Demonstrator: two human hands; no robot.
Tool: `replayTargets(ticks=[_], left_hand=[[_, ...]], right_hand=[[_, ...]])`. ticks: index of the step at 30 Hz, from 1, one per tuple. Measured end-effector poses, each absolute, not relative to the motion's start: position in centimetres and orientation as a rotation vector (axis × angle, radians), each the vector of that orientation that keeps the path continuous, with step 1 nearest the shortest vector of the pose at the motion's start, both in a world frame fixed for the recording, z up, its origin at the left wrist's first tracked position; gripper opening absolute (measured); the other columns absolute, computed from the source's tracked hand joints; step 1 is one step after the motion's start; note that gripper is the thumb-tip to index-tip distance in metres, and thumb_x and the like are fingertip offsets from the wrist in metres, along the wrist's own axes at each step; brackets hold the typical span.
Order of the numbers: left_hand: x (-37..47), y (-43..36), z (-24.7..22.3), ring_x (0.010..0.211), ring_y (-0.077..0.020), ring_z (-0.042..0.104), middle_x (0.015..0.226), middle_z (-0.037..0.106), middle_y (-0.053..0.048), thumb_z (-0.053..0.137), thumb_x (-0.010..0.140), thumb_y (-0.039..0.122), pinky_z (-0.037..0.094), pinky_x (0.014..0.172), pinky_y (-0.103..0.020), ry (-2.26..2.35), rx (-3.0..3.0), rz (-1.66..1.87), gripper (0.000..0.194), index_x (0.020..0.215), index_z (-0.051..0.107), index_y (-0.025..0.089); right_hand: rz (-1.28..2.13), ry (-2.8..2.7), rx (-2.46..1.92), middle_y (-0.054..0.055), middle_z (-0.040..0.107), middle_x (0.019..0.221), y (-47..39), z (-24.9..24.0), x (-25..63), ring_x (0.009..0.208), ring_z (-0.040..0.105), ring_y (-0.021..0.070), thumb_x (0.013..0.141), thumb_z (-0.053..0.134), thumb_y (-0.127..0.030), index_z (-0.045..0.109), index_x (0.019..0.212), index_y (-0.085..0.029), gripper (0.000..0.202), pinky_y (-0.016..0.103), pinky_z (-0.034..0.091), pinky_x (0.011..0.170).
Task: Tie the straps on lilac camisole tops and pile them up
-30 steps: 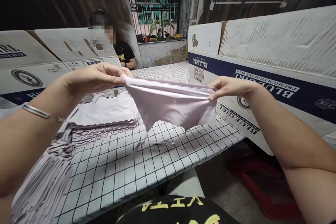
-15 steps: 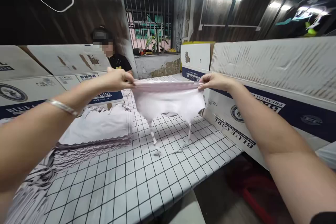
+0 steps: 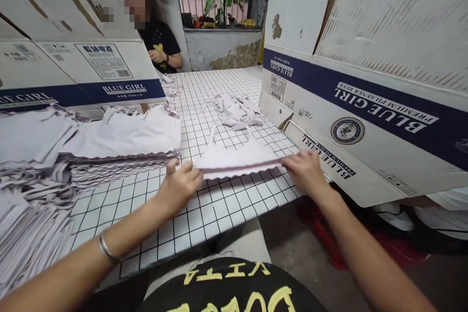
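A pale pink-white garment [image 3: 237,158] with thin straps is stretched between my hands, low over the grid-patterned table. Its scalloped edge faces me and its straps point away. My left hand [image 3: 182,184] pinches the left corner, and my right hand [image 3: 305,171] pinches the right corner. Beyond it lies a loose heap of similar strappy pieces [image 3: 236,109]. To the left of my left hand is a neat stack of pale garments [image 3: 126,134], with more stacks further left.
White and blue cartons stand at the left [image 3: 84,58] and right [image 3: 365,83] of the grid-covered table [image 3: 146,234]. A person in a black shirt [image 3: 164,41] sits behind the left carton. A barred window is at the back, red items on the floor at right.
Both hands have come down and nearer to me with the garment, which was held up and hanging with straps down. The view has tilted downward, showing the loose heap.
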State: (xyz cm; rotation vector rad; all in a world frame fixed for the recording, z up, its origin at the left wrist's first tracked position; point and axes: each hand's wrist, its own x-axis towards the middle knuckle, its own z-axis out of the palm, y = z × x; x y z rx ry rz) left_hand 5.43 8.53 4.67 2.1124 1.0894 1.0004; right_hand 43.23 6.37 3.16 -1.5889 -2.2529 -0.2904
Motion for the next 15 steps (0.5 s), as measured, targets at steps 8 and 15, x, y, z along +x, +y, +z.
replayTargets(ticks=[8, 15], left_hand=[[3.9, 1.0, -0.8, 0.094, -0.0225, 0.060, 0.101, 0.069, -0.003, 0.052, 0.090, 0.015, 0.027, 0.088, -0.041, 1.255, 2.937, 0.691, 0.016, 0.100, 0.062, 0.023], [3.8, -0.4, -2.5, 0.133, -0.0305, 0.040, 0.145, 0.045, -0.011, 0.051, 0.091, 0.046, 0.020, 0.104, -0.048, 1.213, 2.782, 0.417, 0.055, 0.141, 0.040, 0.025]], right_hand=[[-0.131, -1.978, -1.617, 0.003, 0.072, 0.098, -2.0, -3.2, 41.7, 0.087, 0.057, 0.0204, 0.090, 0.052, -0.017, 0.069, 0.097, -0.025, 0.019, 0.039, 0.035, 0.083], [0.100, -2.081, -1.638, 0.006, 0.061, 0.128, -2.2, -3.5, 40.8, 0.121, 0.051, 0.0280, 0.090, 0.055, -0.037, 0.062, 0.120, -0.027, 0.032, 0.048, 0.033, 0.102]])
